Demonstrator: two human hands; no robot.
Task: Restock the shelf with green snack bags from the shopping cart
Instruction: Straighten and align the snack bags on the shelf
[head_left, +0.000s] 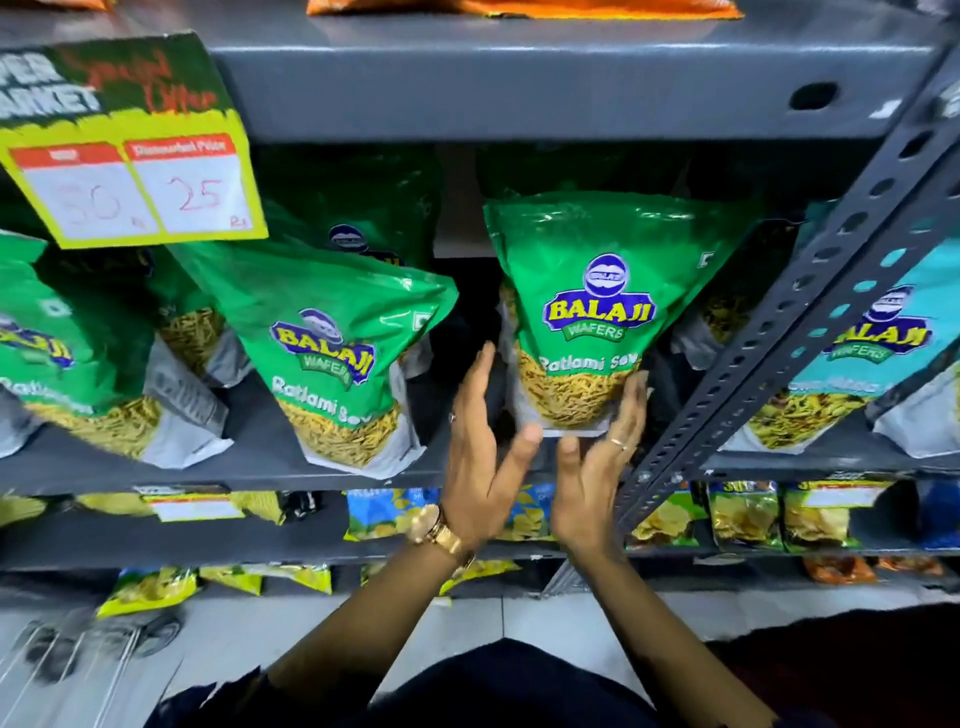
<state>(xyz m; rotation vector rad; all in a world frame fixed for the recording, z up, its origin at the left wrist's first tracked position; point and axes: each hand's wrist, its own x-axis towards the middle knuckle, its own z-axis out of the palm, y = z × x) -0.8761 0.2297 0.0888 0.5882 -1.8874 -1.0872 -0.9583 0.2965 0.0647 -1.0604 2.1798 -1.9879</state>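
A green snack bag stands upright on the grey shelf, right of the middle. My left hand is at its lower left with fingers spread and straight; the thumb tip touches the bag's bottom corner. My right hand is at its lower right, fingers flat against the bag's side and the thumb just under its bottom edge. Neither hand is closed around it. More green bags lean on the same shelf to the left. Wire bars of the shopping cart show, blurred, at the bottom left.
A perforated grey upright slants close to my right hand. A teal snack bag stands beyond it. A yellow-green price sign hangs at the upper left. Lower shelves hold blue and yellow packets.
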